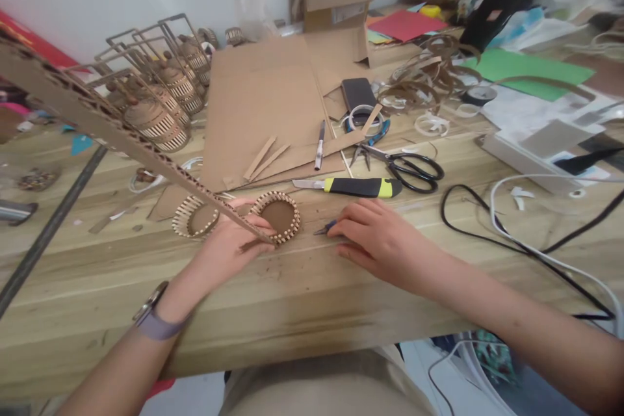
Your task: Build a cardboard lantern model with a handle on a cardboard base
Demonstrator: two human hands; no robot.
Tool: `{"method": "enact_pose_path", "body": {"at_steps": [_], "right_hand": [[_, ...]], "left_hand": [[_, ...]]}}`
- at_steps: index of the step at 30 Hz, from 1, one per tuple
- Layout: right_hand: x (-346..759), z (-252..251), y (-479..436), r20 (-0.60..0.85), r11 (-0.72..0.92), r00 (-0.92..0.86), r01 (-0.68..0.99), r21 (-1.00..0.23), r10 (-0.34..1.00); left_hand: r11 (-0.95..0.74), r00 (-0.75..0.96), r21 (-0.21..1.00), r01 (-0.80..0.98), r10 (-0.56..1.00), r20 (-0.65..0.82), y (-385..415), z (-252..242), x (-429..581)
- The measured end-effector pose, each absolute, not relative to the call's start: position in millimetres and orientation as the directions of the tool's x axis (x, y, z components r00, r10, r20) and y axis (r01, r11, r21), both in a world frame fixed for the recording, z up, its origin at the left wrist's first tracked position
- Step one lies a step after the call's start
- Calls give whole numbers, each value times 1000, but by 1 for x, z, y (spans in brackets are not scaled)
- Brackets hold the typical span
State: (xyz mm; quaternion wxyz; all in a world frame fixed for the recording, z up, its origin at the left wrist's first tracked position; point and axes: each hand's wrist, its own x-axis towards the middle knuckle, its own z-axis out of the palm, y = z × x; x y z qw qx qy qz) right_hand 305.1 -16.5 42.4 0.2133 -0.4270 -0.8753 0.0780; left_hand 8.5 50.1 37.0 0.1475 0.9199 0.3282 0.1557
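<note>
My left hand (234,240) is closed on a long corrugated cardboard strip (146,156), which rises past the upper left of the view. The strip's lower end meets a round cardboard piece (294,227) with a ridged rim and flat brown base, beside my fingers. A second ridged ring (181,218) lies just left of that hand. My right hand (365,234) rests on the table, its fingers closed around a small dark pointed tool (325,228), mostly hidden by them. Just beyond lies a yellow-and-black utility knife (361,187), blade out to the left.
Black-handled scissors (414,169), a marker (320,146) and cut strips lie near a large cardboard sheet (258,91). Several lantern-like cardboard models (160,117) stand at the left. Coiled strips (419,88) lie at the back right; cables (517,240) cross the right side.
</note>
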Motion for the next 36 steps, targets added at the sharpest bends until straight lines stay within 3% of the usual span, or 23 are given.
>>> {"method": "enact_pose_path", "body": {"at_steps": [15, 25, 28, 32, 36], "right_hand": [[298, 54, -28, 309, 659, -584, 697, -284, 751], [279, 57, -33, 283, 659, -600, 722, -212, 749], [292, 55, -43, 277, 555, -498, 810, -188, 822], [315, 38, -64, 258, 204, -174, 974, -95, 950], [324, 15, -76, 197, 49, 0, 969, -243, 980]], "left_hand": [[-722, 696, 357, 592, 682, 225, 39, 40, 15], [-784, 759, 139, 605, 620, 198, 42, 42, 24], [-791, 757, 138, 597, 611, 229, 43, 36, 23], [-755, 698, 199, 625, 655, 290, 41, 35, 18], [-709, 601, 295, 640, 702, 381, 35, 48, 17]]}}
